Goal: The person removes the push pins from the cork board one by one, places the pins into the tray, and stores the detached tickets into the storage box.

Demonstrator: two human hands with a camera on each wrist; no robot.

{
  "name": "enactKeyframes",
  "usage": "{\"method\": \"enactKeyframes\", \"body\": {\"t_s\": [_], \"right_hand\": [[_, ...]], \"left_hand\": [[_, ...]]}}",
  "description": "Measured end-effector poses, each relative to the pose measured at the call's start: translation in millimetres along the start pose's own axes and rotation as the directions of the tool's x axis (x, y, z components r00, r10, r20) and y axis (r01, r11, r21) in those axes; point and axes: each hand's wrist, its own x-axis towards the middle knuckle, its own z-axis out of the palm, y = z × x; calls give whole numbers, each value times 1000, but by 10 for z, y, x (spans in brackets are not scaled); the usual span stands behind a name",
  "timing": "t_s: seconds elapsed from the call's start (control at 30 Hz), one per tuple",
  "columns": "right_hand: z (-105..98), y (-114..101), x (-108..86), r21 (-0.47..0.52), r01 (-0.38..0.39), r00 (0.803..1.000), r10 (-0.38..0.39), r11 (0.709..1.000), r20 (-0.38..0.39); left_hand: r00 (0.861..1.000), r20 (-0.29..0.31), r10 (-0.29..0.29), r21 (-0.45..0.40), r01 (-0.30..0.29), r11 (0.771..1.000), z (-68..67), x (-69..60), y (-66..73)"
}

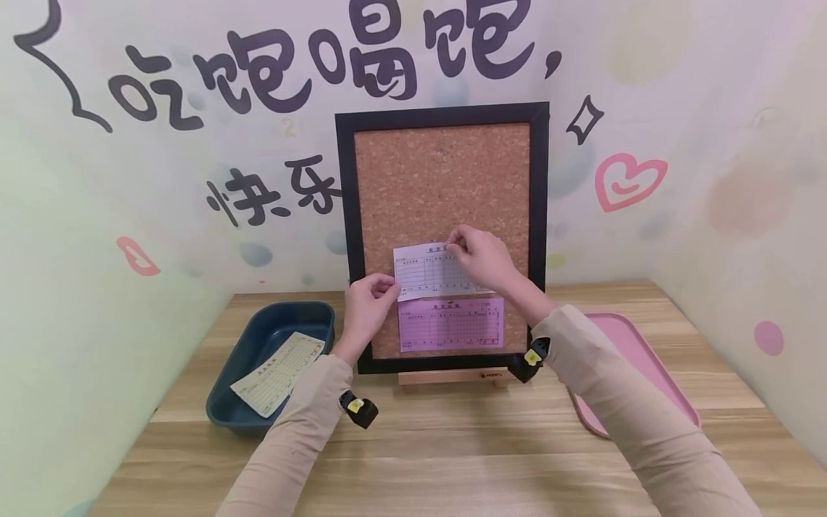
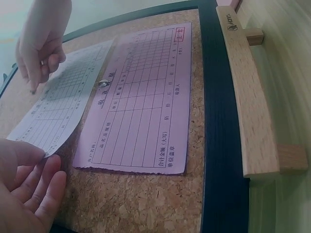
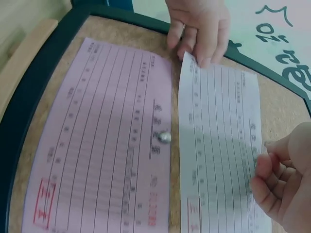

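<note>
A white receipt slip (image 1: pixel 413 276) lies against the cork board (image 1: pixel 446 179), just above a pink receipt slip (image 1: pixel 449 327). My left hand (image 1: pixel 368 309) pinches the white slip's lower left corner between thumb and fingers. At the white slip's top edge is my right hand (image 1: pixel 481 258), thumb and forefinger pinching a tiny thing that looks like a thumbtack (image 2: pixel 32 91), mostly hidden by the fingertips. A silver thumbtack (image 3: pixel 164 138) holds the pink slip at its top middle. In the left wrist view the white slip's held corner curls off the cork.
The black-framed board leans on a small wooden easel (image 1: pixel 452 377). Left of it, a dark blue bin (image 1: pixel 222 402) holds a pale yellowish slip (image 1: pixel 278 373). A pink tray (image 1: pixel 623 337) lies to the right, partly behind my right sleeve. A lettered wall stands behind.
</note>
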Motion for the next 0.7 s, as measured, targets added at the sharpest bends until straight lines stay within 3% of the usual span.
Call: {"method": "enactKeyframes", "body": {"t_s": [0.33,0.53,0.7], "right_hand": [[-141,131,-168,62,-5,999,7,998,-40],[-225,293,-301,81,-15,997,21,997,-68],[-246,454,-401,137,3,996,9,991,-89]], "left_hand": [[1000,-24,8,-36,-9,999,-151,15,5],[998,-42,-45,-94,41,995,-384,11,26],[995,-81,-66,-102,57,993,-620,1,-49]]}}
